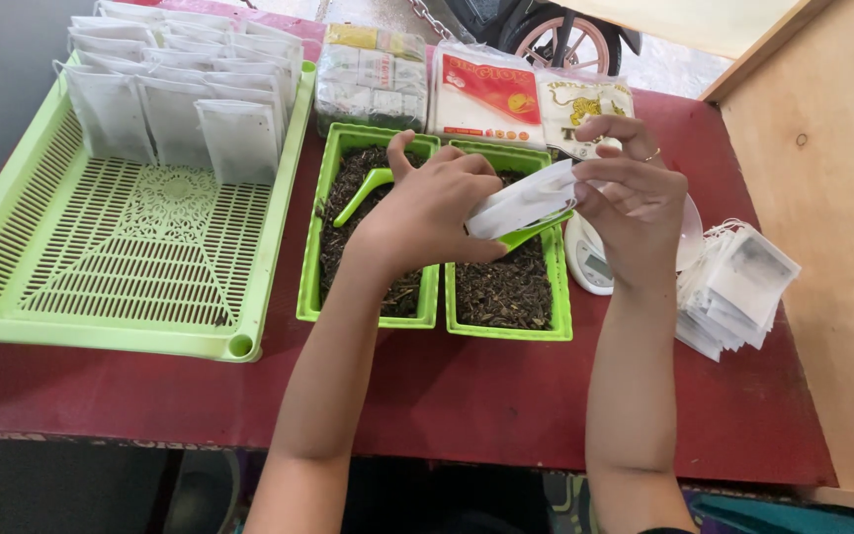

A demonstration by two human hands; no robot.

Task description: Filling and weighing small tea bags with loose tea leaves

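My left hand (432,203) and my right hand (635,193) both hold a small white paper bag (524,201) above the right of two green tubs. The right tub (557,297) and the left tub (310,267) are filled with dark loose tea leaves. A green scoop (363,193) lies in the left tub, its handle near my left thumb. Under the bag, a green scoop edge (536,232) shows by my left hand's fingers. My right hand wears a ring.
A large green slotted tray (130,257) at left holds several filled white bags (180,89) at its far end. A stack of empty bags (733,287) lies at right beside a white scale (590,262). Wrapped packets (476,94) sit behind the tubs. A wooden board (822,247) borders the red table.
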